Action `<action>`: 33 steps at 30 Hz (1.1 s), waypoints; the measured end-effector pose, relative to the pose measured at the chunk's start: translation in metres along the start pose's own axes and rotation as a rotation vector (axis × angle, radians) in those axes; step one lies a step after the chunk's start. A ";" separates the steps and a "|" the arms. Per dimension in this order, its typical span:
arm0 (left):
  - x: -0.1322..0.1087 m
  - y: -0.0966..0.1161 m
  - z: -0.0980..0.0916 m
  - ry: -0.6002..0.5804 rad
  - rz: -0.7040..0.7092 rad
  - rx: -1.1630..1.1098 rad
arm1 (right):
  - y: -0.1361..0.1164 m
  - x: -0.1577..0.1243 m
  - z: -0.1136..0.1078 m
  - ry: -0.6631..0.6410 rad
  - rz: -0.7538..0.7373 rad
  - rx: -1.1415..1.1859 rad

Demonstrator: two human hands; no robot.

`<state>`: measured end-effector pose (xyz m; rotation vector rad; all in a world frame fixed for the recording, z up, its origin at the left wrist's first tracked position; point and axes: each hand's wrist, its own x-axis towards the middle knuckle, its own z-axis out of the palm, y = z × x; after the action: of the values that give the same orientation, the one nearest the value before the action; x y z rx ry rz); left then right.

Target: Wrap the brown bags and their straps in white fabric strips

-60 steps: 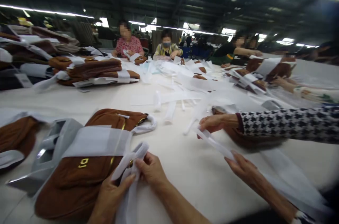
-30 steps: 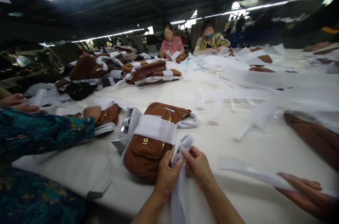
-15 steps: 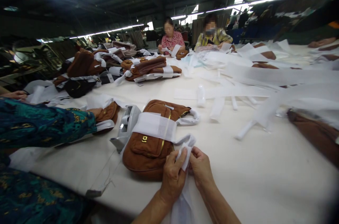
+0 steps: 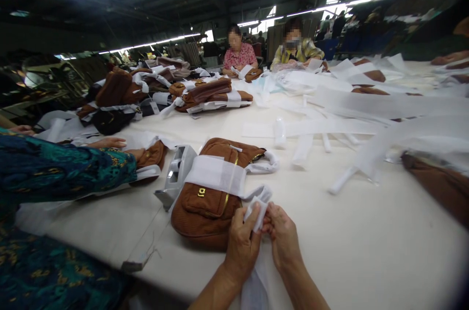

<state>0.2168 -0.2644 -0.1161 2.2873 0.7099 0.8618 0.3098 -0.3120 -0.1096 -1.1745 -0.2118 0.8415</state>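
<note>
My left hand (image 4: pixel 242 246) and my right hand (image 4: pixel 284 239) meet low in the middle of the view, pinching a folded white non-woven strip (image 4: pixel 256 210). Its long end hangs down past the table edge (image 4: pixel 254 293). Both hands touch the lower right side of a brown corduroy bag (image 4: pixel 203 215) with a gold zip and a small gold buckle. A wide white band (image 4: pixel 216 175) wraps around this bag, and a white handle loop (image 4: pixel 264 162) lies behind it.
A grey plastic holder (image 4: pixel 175 175) stands left of the bag on the white table (image 4: pixel 348 232). A co-worker's arm in a teal patterned sleeve (image 4: pixel 54 171) reaches toward another brown bag (image 4: pixel 152 155). Stacked bags (image 4: pixel 208 95) and loose white strips (image 4: pixel 366 110) lie farther on.
The view has swung left since the oldest frame. My hands have drawn closer, and the strip is gathered into a shorter fold. The co-worker's hand holding a strip at right has gone.
</note>
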 end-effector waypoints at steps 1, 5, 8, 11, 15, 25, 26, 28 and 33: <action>0.000 0.001 0.001 -0.006 -0.017 0.039 | 0.001 0.000 0.000 0.005 -0.004 -0.015; 0.000 0.003 0.008 -0.011 -0.036 0.184 | 0.007 0.002 -0.002 0.014 -0.023 -0.069; -0.002 0.006 0.009 -0.014 -0.001 0.226 | 0.011 0.004 -0.006 0.032 -0.056 -0.107; -0.004 0.007 0.004 -0.051 0.007 0.145 | 0.012 0.006 -0.008 0.036 -0.089 -0.156; 0.000 0.004 -0.008 -0.125 -0.189 -0.191 | 0.011 0.006 -0.008 0.013 -0.144 -0.224; 0.026 0.016 -0.015 -0.198 -0.603 -1.031 | -0.018 0.003 -0.004 0.004 -0.292 -0.376; 0.025 0.019 -0.010 -0.127 -0.633 -1.104 | -0.024 0.003 -0.006 -0.021 -0.281 -0.374; 0.023 0.024 0.001 -0.009 -0.669 -1.220 | -0.035 0.003 -0.013 -0.116 -0.225 -0.342; 0.020 0.027 0.017 0.021 -0.696 -1.339 | -0.039 -0.007 -0.036 -0.273 -0.066 -0.292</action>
<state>0.2492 -0.2757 -0.1002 0.7620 0.5754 0.6629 0.3435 -0.3479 -0.0883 -1.3131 -0.6107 0.9327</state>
